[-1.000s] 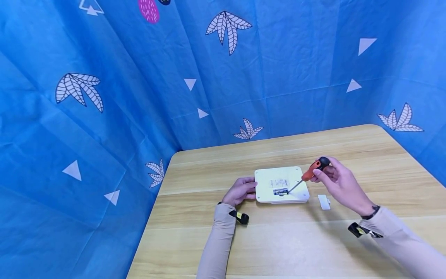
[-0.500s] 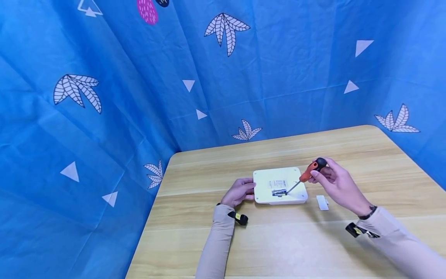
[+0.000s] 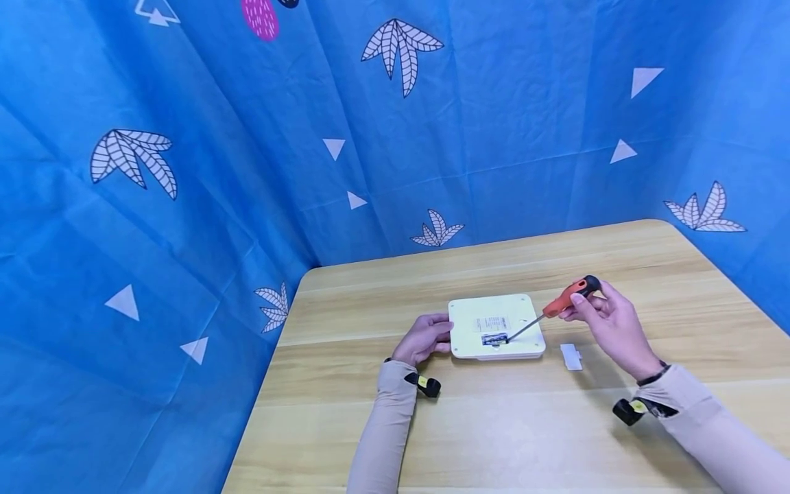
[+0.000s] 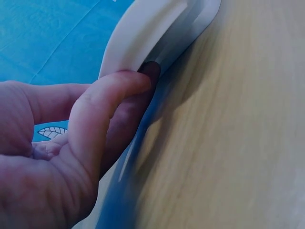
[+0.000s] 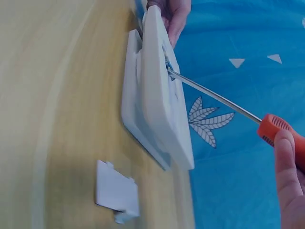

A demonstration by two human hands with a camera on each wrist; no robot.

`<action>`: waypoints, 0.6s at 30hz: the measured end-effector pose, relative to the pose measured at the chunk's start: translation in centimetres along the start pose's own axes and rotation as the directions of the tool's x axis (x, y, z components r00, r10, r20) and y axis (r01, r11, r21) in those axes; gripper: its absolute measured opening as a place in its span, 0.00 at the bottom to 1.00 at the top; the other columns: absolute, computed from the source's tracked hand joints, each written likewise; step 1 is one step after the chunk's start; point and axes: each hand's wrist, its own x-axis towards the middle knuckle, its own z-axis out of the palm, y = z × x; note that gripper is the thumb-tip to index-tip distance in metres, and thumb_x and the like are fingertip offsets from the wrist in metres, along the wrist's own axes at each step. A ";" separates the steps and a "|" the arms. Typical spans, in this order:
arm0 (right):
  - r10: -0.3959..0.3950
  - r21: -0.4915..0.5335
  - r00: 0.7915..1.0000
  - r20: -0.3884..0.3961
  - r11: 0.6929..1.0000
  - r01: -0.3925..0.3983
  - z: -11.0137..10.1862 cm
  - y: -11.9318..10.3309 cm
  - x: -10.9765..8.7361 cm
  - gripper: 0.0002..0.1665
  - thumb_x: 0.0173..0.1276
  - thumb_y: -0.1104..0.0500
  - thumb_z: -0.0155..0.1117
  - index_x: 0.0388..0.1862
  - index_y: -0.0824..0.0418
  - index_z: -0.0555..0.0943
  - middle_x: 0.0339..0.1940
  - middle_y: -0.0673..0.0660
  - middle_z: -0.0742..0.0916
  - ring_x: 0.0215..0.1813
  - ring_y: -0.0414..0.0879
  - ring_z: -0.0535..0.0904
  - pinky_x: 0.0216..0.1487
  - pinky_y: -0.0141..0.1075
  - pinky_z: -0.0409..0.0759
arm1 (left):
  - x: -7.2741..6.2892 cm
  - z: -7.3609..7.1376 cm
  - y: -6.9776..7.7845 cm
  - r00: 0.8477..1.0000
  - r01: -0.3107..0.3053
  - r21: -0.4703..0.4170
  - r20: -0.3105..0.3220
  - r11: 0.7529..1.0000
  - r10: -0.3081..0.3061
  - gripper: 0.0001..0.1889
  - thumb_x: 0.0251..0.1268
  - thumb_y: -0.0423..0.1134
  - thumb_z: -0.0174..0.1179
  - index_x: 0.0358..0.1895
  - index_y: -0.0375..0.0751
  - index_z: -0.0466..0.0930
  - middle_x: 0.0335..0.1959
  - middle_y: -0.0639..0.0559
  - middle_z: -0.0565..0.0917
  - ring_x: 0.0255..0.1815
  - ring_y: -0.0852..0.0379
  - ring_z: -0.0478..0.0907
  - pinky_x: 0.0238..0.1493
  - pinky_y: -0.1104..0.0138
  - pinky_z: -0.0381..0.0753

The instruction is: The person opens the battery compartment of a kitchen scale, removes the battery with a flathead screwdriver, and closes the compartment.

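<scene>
A white flat device with rounded corners lies label side up, its small battery compartment uncovered and a battery showing inside. My left hand grips its left edge between thumb and fingers; the left wrist view shows the thumb bent against the white rim. In my right hand is a screwdriver with an orange and black handle, pinched by the thumb and fingers. Its metal shaft slants down to the left, the tip at the right end of the compartment.
A small white battery cover lies on the wooden table, right of the device. Behind and to the left hangs a blue cloth with leaf and triangle prints. A black wrist camera sits at the right cuff.
Between half a second ago and now, the screwdriver handle has swung right and its shaft has tipped lower, the tip staying at the compartment. My left hand and the device have barely moved.
</scene>
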 end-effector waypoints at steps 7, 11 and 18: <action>0.130 0.396 0.991 0.009 0.910 -0.123 -0.7 2.0 -0.8 0.10 0.80 0.61 0.58 0.56 0.63 0.75 0.38 0.53 0.94 0.39 0.40 0.92 0.49 0.29 0.88 | 0.0 0.0 0.3 1.000 0.007 0.000 0.007 1.000 -0.007 0.23 0.78 0.29 0.52 0.71 0.23 0.68 0.53 0.36 0.87 0.41 0.56 0.87 0.33 0.74 0.90; 0.184 0.540 0.982 0.031 0.824 -0.172 -0.9 3.1 -1.3 0.12 0.79 0.61 0.58 0.57 0.64 0.74 0.41 0.55 0.93 0.42 0.42 0.92 0.52 0.30 0.88 | 0.1 -0.1 0.2 1.000 0.008 -0.004 0.008 1.000 -0.008 0.22 0.78 0.29 0.52 0.71 0.24 0.68 0.56 0.33 0.86 0.41 0.56 0.88 0.34 0.73 0.90; 0.234 0.669 0.969 0.074 0.710 -0.222 -1.1 4.4 -1.9 0.11 0.80 0.63 0.56 0.57 0.65 0.71 0.45 0.57 0.93 0.45 0.44 0.91 0.54 0.31 0.88 | 0.2 -0.2 0.1 1.000 0.018 -0.007 -0.005 1.000 -0.018 0.22 0.78 0.29 0.53 0.71 0.25 0.69 0.56 0.34 0.86 0.42 0.55 0.88 0.33 0.73 0.90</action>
